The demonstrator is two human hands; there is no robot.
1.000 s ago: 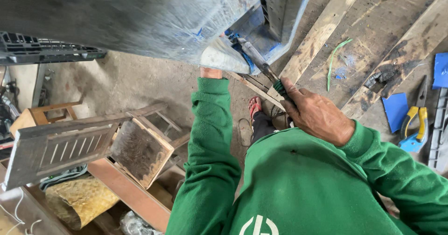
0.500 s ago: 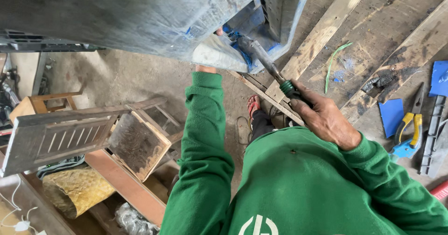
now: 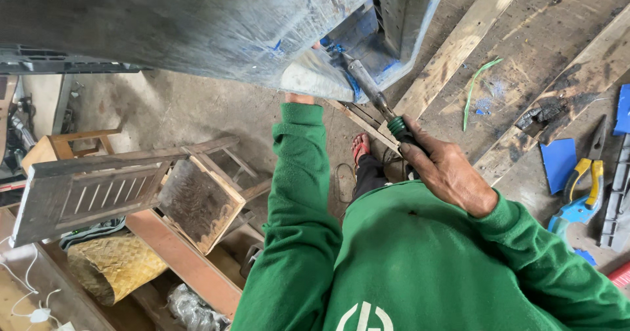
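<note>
The right hand is closed in a firm grip around the dark handle of a soldering iron, fingers wrapped just behind its green collar. The iron's grey shaft runs up and away from the grip, and its tip meets the broken edge of a large grey plastic crate that fills the top of the view, at a spot smeared with blue. The left hand reaches up under the same crate in a green sleeve; only the wrist shows, since the crate's lower edge hides the fingers, so whether that grip is open or closed cannot be told. Below the crate, on the concrete floor, a foot in a red sandal stands near the iron's handle. Right of the crate lie rough wooden planks with a green strip on them, and further right a blue plastic piece and pliers with yellow and blue handles. Left of the crate, lower down, sit a wooden chair turned on its side and a woven yellow basket.
</note>
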